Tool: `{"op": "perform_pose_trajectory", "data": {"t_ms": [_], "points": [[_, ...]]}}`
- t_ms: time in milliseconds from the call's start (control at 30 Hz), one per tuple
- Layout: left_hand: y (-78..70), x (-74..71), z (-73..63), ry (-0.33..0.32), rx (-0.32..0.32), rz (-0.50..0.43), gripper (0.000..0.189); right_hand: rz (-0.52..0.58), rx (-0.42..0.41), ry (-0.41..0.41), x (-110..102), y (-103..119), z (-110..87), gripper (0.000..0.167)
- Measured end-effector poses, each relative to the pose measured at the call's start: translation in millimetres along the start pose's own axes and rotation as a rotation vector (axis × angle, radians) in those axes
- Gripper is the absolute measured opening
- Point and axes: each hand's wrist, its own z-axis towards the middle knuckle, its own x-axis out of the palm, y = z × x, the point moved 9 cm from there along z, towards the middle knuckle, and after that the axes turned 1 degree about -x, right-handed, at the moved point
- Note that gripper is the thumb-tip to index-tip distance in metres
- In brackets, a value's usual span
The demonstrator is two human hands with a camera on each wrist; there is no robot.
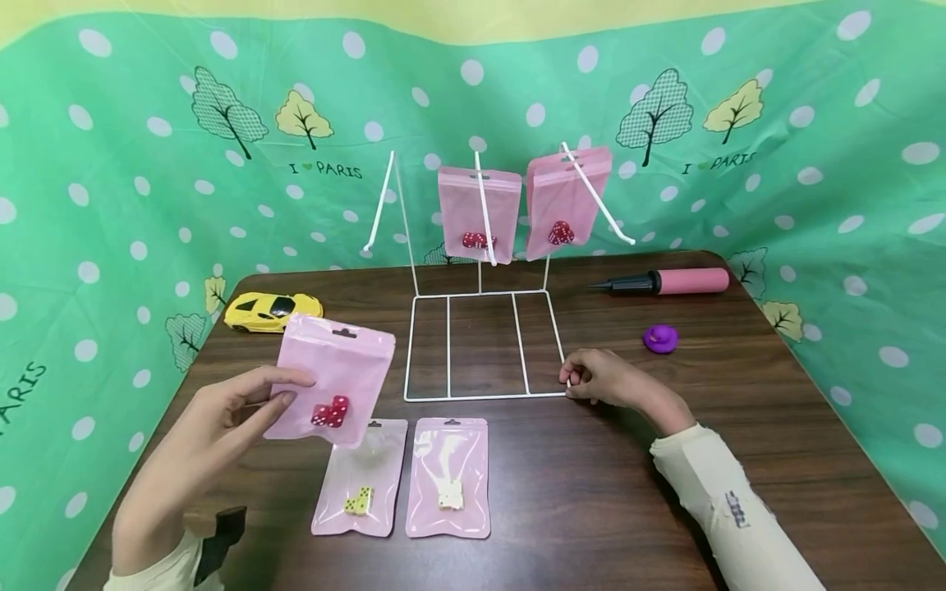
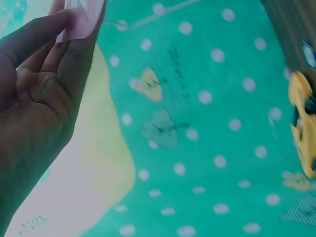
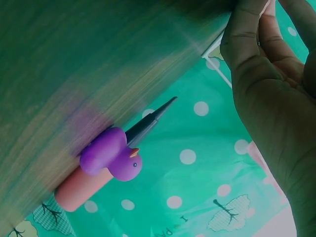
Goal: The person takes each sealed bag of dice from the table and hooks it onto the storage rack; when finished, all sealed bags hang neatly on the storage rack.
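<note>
Between thumb and fingers, my left hand point(image 1: 232, 423) pinches the left edge of a pink zip pouch point(image 1: 343, 361) with red dice showing in it. This pouch is raised and partly covers the top of another pouch point(image 1: 365, 468) with yellow dice lying on the table. Beside that lies a pouch point(image 1: 432, 451) with white dice. My right hand point(image 1: 606, 377) grips the front right corner of a white wire rack point(image 1: 480, 398). Two pink pouches with red dice hang at the rack's middle prong point(image 1: 484, 205) and right prong point(image 1: 599, 201). Nothing hangs on the left prong point(image 1: 380, 201).
A yellow toy car point(image 1: 259, 312) stands at the back left of the brown table point(image 1: 591, 509). To the right are a purple rubber duck point(image 1: 661, 338) and a pink and black hand pump point(image 1: 687, 281). A green dotted cloth point(image 1: 332, 222) hangs behind and at the sides.
</note>
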Motion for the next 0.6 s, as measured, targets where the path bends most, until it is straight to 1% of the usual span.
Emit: {"op": "perform_pose_trajectory", "data": {"t_ms": [100,267,400,600], "points": [[-16.9,1.0,10.6,-0.031,0.043,-0.008,0.042,0.0,0.001,0.0,0,0,-0.1,0.012],[-34.3,2.3,23.1,-0.102,0.081,-0.035,0.043,-0.001,0.002,0.002,2,0,-0.2,0.012],[-43.3,2.2,31.6,-0.149,0.116,-0.053,0.044,-0.005,0.01,-0.001,2,0,-0.9,0.012],[-47.8,1.5,43.8,-0.173,0.135,-0.092,0.043,-0.015,0.009,-0.005,1,1,-1.0,0.012]]}}
